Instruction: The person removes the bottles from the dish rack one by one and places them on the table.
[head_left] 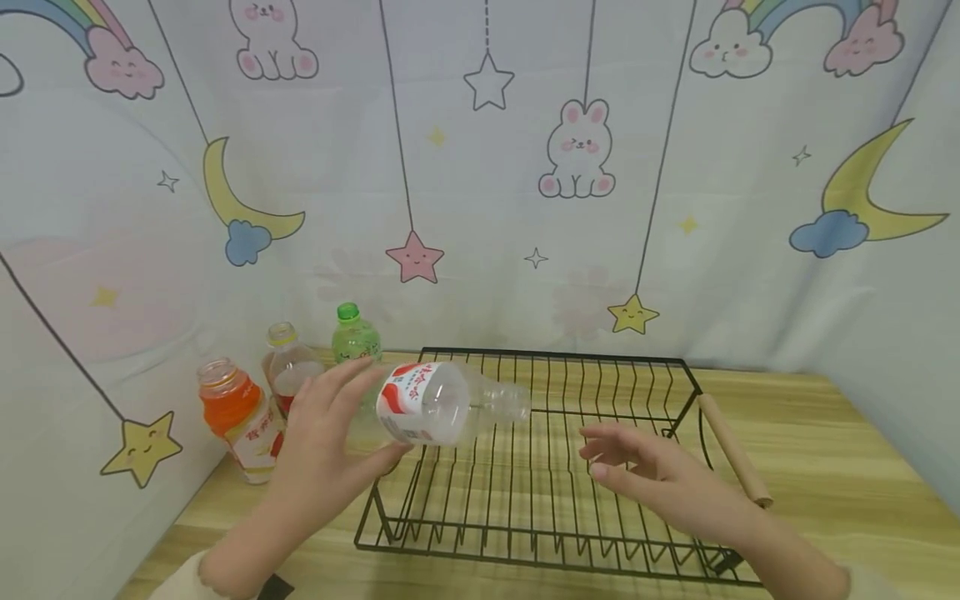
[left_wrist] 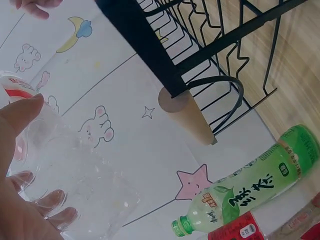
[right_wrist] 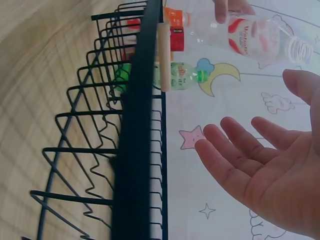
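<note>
My left hand (head_left: 330, 433) grips a clear plastic bottle (head_left: 450, 404) with a red and white label, thumb on one side and fingers on the other. The bottle lies sideways in the air over the left part of a black wire dish rack (head_left: 540, 492), its uncapped neck pointing right. In the left wrist view, the thumb and fingertips press on the bottle's clear wall (left_wrist: 85, 175). My right hand (head_left: 660, 479) hovers above the rack's right part, holding nothing. Its fingers are spread and relaxed in the right wrist view, apart from the bottle.
Left of the rack stand an orange-filled bottle (head_left: 240, 417), a clear bottle with a yellow neck ring (head_left: 288, 358) and a green bottle (head_left: 356, 337). A wooden handle (head_left: 735, 450) juts up at the rack's right end. A patterned curtain (head_left: 480, 183) hangs behind the wooden table (head_left: 817, 450).
</note>
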